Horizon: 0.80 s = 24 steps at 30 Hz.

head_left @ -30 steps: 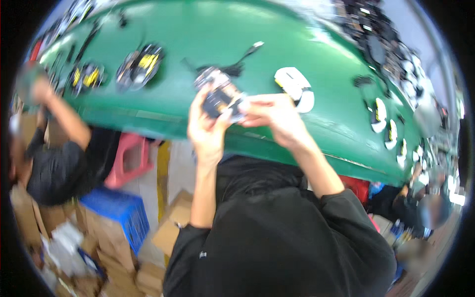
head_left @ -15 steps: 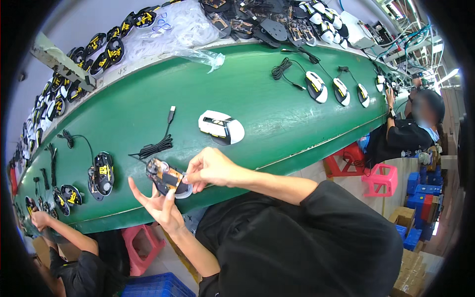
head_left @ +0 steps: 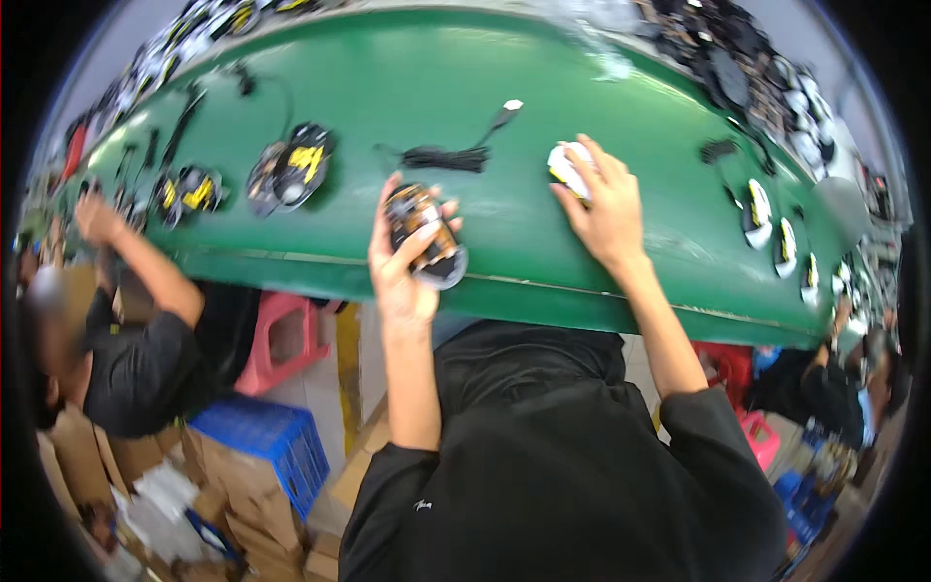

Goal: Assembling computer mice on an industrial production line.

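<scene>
My left hand [head_left: 400, 276] holds an open computer mouse base [head_left: 427, 228] above the near edge of the green bench, its thumb across the exposed circuit board. A coiled black cable [head_left: 446, 158] with a USB plug lies on the bench just beyond that hand. My right hand [head_left: 611, 209] reaches over a white mouse top shell [head_left: 564, 165] with yellow on its side. Its fingers and thumb are around the shell, which rests on the bench; the fingers hide part of it.
Opened mouse halves [head_left: 301, 165] with yellow parts lie to the left. White mice [head_left: 757, 215] with cables are at the right. A person [head_left: 145, 339] works on the left, another [head_left: 824, 388] at the far right. A blue crate [head_left: 257, 427] and pink stool [head_left: 286, 339] stand below.
My right hand has left the mouse base and moved right onto the white shell. My left hand keeps hold of the base. The view has turned left.
</scene>
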Available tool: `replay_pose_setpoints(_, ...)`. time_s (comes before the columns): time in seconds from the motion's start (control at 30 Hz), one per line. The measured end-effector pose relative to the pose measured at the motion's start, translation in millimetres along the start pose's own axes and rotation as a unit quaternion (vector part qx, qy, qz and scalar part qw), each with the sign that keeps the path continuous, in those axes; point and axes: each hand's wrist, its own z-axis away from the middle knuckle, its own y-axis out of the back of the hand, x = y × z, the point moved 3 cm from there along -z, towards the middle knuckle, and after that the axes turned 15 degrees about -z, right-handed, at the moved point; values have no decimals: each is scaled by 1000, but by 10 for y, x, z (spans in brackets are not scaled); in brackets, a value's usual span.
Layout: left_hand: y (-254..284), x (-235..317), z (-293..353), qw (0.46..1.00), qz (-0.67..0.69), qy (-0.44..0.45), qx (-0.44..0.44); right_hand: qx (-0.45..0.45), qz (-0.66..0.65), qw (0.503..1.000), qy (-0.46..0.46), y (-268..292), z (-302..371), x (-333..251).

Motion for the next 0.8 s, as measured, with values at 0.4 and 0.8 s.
replay_pose_setpoints(0.4, -123, -3, 62, 997, 58, 42, -10, 30, -211, 976, 41, -2, -107, -796)
replay_pose_setpoints(0.8, -156, -11, 138, 988, -137, -29, 68, -74, -275, 954, 89, -529, -116, -1350)
